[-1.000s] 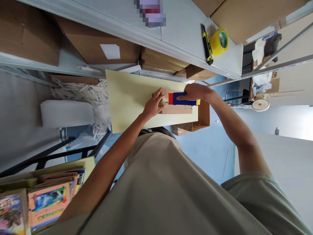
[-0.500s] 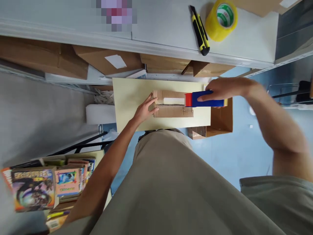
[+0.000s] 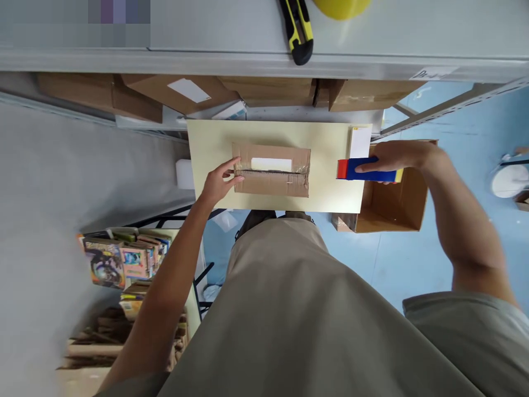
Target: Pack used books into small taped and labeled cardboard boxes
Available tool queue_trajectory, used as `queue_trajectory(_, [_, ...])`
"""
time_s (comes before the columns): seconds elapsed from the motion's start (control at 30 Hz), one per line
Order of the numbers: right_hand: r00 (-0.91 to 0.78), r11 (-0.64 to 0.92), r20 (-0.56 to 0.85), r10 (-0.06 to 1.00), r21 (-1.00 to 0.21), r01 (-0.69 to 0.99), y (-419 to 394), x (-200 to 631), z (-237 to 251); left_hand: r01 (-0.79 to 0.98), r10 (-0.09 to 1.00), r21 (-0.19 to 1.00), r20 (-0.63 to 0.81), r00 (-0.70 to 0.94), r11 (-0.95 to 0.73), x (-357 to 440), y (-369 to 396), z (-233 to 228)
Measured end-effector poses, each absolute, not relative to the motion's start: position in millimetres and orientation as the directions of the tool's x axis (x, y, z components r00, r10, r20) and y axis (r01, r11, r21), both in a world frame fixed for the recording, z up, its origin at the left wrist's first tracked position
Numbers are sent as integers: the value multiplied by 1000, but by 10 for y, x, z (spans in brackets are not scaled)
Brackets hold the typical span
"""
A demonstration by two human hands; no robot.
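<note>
A brown cardboard box (image 3: 270, 184) with a white label lies on the pale yellow tabletop (image 3: 326, 193). My left hand (image 3: 219, 181) grips its left end, thumb and fingers on either side of the middle seam. In my right hand (image 3: 384, 156) is a blue box (image 3: 359, 169) with a red end and a yellow one, held level over the table's right edge. A gap separates the red end from the cardboard box. Beside my right hand, a white box (image 3: 360, 141) lies at the table's far right corner.
An open carton (image 3: 390, 215) stands right of the table. Across the back runs a shelf (image 3: 215, 33) bearing a utility knife (image 3: 298, 33) and a yellow tape roll (image 3: 343, 6), with cardboard boxes beneath. Comics (image 3: 105, 264) are stacked at lower left.
The cardboard box has moved left across the table with my left hand. My right hand has drawn the blue box rightward, away from it. The view has shifted, showing less shelf top.
</note>
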State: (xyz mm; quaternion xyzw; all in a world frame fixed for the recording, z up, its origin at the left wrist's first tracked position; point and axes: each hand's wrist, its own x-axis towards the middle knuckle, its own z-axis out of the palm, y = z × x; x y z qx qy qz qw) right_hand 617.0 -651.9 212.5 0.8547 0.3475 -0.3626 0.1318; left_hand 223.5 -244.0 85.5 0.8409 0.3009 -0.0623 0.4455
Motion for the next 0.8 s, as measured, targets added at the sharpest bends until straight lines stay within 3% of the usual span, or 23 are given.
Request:
queue_trajectory(0.13, [431,-724,-755,494,-83,684,-6482,6022,1878,578,465,684,-376,802,-444,2252,-2425,914])
queue_trajectory(0.33, [312,-714,-877,366,-49,699,-6244,5870,1755,586,498,691,-363,788,-424,2297,-2435,932])
queue_trajectory(0.53, [412,-768,-824,389,-44,639,-5981,5397,1486,601,551,689,-340,762,-406,2297,-2540,953])
queue_trajectory(0.8, [608,-875,-636,476,-272,401,-5844,4822,1031,644,604,661,-346,718,-386,2310,-2615,1012])
